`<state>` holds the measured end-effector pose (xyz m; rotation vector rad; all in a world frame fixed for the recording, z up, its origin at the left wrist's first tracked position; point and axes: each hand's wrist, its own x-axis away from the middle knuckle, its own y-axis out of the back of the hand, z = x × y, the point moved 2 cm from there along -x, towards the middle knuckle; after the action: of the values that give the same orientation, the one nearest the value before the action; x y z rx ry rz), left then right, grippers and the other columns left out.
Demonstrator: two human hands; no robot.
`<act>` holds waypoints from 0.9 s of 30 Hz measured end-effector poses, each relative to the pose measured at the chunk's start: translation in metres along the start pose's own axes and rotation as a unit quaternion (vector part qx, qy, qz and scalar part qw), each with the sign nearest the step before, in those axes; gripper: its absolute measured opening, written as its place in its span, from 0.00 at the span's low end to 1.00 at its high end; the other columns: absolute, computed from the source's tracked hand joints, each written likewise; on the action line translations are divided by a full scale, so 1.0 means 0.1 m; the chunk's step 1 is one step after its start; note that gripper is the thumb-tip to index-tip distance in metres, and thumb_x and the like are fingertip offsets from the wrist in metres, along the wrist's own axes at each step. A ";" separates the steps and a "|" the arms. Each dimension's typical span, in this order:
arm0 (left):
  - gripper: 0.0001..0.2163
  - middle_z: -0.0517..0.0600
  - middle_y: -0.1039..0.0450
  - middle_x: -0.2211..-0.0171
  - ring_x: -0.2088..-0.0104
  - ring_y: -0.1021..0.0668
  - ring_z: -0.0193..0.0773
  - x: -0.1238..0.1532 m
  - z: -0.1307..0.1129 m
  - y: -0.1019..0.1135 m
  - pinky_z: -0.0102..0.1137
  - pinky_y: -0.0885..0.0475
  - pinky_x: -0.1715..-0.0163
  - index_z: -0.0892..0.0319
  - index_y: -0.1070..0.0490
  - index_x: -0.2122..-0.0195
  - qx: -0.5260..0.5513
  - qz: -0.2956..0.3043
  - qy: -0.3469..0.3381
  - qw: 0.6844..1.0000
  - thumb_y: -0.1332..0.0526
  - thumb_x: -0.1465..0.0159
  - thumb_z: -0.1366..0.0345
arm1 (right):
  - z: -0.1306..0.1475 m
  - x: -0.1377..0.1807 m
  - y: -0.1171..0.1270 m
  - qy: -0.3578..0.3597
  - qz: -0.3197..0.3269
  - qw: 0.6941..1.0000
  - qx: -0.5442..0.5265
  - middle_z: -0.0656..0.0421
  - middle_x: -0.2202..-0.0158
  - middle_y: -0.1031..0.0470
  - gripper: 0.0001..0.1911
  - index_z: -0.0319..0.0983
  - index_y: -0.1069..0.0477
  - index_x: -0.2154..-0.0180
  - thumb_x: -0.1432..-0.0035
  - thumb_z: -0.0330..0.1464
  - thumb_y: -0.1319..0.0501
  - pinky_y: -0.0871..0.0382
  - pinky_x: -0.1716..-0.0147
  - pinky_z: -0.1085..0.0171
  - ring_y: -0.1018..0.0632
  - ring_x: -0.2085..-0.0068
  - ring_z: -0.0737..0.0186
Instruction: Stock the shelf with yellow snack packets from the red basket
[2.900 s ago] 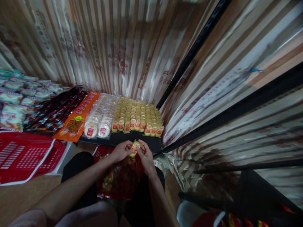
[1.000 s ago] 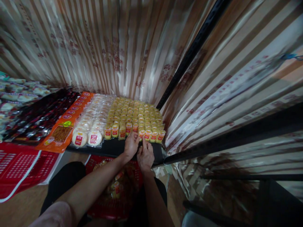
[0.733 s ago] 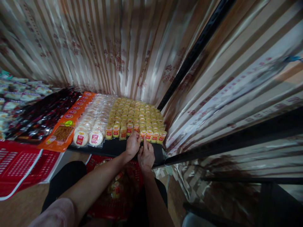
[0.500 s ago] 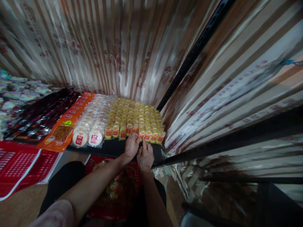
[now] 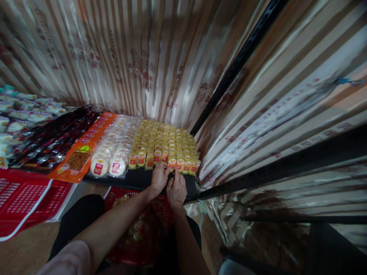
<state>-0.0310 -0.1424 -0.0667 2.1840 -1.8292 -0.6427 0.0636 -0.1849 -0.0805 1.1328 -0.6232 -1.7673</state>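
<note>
Two-handed, touching a small, yellow, red-labelled plastic packet (image 5: 172, 163) just past the bare left hand (image 5: 159, 178) and bare right hand (image 5: 177, 191), likely guarding both sides to stop any tipping. Curling both hands inward; can't tell if pinching.

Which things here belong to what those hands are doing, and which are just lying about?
In use:
small yellow packs, at the fingers
black shelf under them
probably the lower basket, between the legs

Apparently just about:
round white packs
orange packet
dark packets
left basket
striped sheeting behind
</note>
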 end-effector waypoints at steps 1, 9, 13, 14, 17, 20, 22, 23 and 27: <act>0.01 0.46 0.34 0.70 0.69 0.29 0.32 0.00 0.00 0.00 0.29 0.32 0.66 0.59 0.36 0.69 0.003 -0.003 0.004 1.000 0.44 0.42 0.70 | 0.00 0.00 0.00 -0.001 -0.002 1.000 -0.003 0.54 0.61 0.30 0.27 0.40 0.42 0.43 0.45 0.26 0.53 0.35 0.58 0.61 0.32 0.57 0.59; 0.03 0.47 0.34 0.69 0.71 0.30 0.31 0.04 0.06 0.03 0.28 0.32 0.67 0.60 0.36 0.68 0.014 -0.002 0.012 1.000 0.43 0.43 0.73 | 0.00 0.00 0.00 -0.015 -0.004 1.000 -0.020 0.54 0.61 0.29 0.28 0.37 0.43 0.43 0.47 0.25 0.53 0.36 0.57 0.61 0.31 0.58 0.59; 0.03 0.47 0.33 0.68 0.69 0.29 0.31 0.06 0.07 0.06 0.29 0.31 0.66 0.60 0.36 0.67 0.004 -0.008 0.005 1.000 0.43 0.43 0.72 | 0.00 0.00 0.01 -0.014 -0.005 1.000 -0.024 0.54 0.61 0.29 0.27 0.37 0.42 0.44 0.47 0.26 0.53 0.36 0.57 0.61 0.31 0.58 0.59; 0.03 0.47 0.33 0.68 0.69 0.29 0.32 0.07 0.08 0.07 0.29 0.31 0.66 0.60 0.36 0.67 0.000 -0.008 0.003 1.000 0.43 0.43 0.72 | 0.00 0.00 0.01 -0.015 -0.005 1.000 -0.027 0.54 0.61 0.29 0.27 0.38 0.42 0.44 0.47 0.26 0.53 0.36 0.57 0.61 0.30 0.58 0.59; 0.03 0.48 0.33 0.67 0.69 0.29 0.31 0.08 0.08 0.08 0.29 0.31 0.66 0.60 0.35 0.67 -0.005 0.000 0.005 1.000 0.44 0.42 0.72 | 0.01 0.01 0.02 -0.019 -0.009 0.999 -0.039 0.55 0.62 0.29 0.27 0.38 0.42 0.44 0.47 0.26 0.53 0.35 0.58 0.61 0.30 0.58 0.59; 0.04 0.48 0.32 0.66 0.69 0.28 0.31 0.08 0.07 0.07 0.28 0.31 0.67 0.60 0.35 0.66 0.001 0.003 0.012 1.000 0.44 0.43 0.73 | 0.01 0.01 0.03 -0.026 -0.015 0.999 -0.038 0.55 0.62 0.29 0.28 0.39 0.42 0.43 0.47 0.26 0.53 0.35 0.59 0.62 0.30 0.59 0.59; 0.04 0.48 0.31 0.66 0.68 0.28 0.32 0.08 0.04 0.06 0.29 0.31 0.66 0.60 0.35 0.66 0.002 0.001 0.017 1.000 0.43 0.43 0.73 | 0.01 0.01 0.02 -0.023 -0.012 0.999 -0.032 0.56 0.61 0.29 0.28 0.40 0.43 0.43 0.47 0.26 0.53 0.35 0.59 0.62 0.30 0.59 0.60; 0.04 0.48 0.31 0.66 0.68 0.28 0.32 0.08 0.03 0.05 0.29 0.31 0.66 0.59 0.35 0.65 -0.001 0.002 0.018 1.000 0.43 0.42 0.72 | 0.01 0.01 0.02 -0.020 -0.008 0.999 -0.029 0.56 0.61 0.29 0.28 0.41 0.43 0.42 0.46 0.26 0.53 0.35 0.59 0.63 0.30 0.58 0.60; 0.02 0.48 0.31 0.67 0.67 0.28 0.33 0.06 -0.02 0.03 0.29 0.32 0.66 0.59 0.35 0.66 -0.027 0.007 0.019 0.999 0.43 0.41 0.71 | 0.00 0.00 0.00 -0.029 0.001 1.000 -0.013 0.55 0.60 0.29 0.29 0.40 0.45 0.41 0.46 0.27 0.53 0.34 0.59 0.62 0.30 0.57 0.59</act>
<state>-0.0325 -0.1492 -0.0649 2.1319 -1.7861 -0.6368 0.0637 -0.1850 -0.0810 1.0672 -0.6333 -1.8072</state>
